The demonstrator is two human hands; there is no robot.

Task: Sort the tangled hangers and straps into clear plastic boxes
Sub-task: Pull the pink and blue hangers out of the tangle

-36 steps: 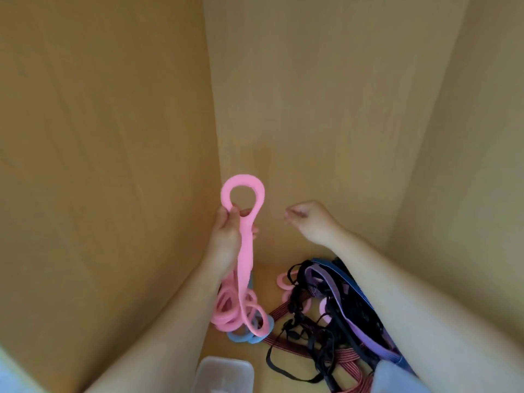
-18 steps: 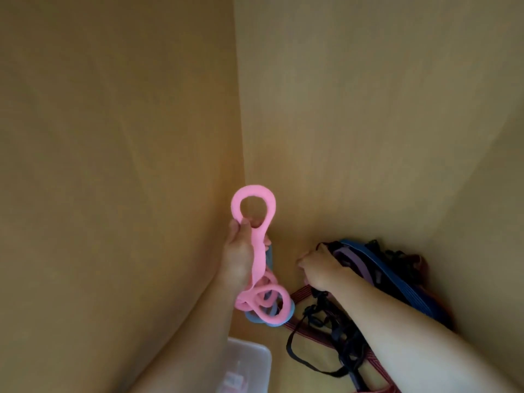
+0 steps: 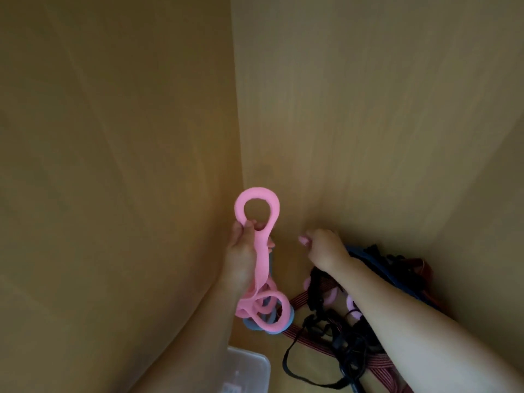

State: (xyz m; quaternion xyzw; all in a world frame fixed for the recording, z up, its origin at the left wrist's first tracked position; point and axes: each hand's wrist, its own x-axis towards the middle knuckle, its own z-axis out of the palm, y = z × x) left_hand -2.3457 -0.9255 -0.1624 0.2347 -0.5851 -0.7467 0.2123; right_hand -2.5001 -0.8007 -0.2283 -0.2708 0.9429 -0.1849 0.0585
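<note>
Qty in view: hands ×2, clear plastic box (image 3: 249, 370) ×1, strap tangle (image 3: 340, 336) ×1.

Left hand (image 3: 241, 259) grips the pink hanger bunch (image 3: 262, 256) just below the top loop, raised off the cabinet floor (image 3: 295, 268) nr the back-left corner. Hangers are soft, flat and matte, w/ a teardrop loop on top and min. 2 rings hanging at the bottom. Blue-grey hangers (image 3: 255, 324) are caught among the rings; qty unclear.

Right hand (image 3: 326, 248): fingers curled, above the tangle; cannot tell if it holds anything.

Tangle lies along the floor's right edge: black, red-striped (image 3: 380, 367) and navy (image 3: 365, 253) straps, approx. 2 loose pink rings (image 3: 353, 307).

Box is at the front edge, partly cut off.
</note>
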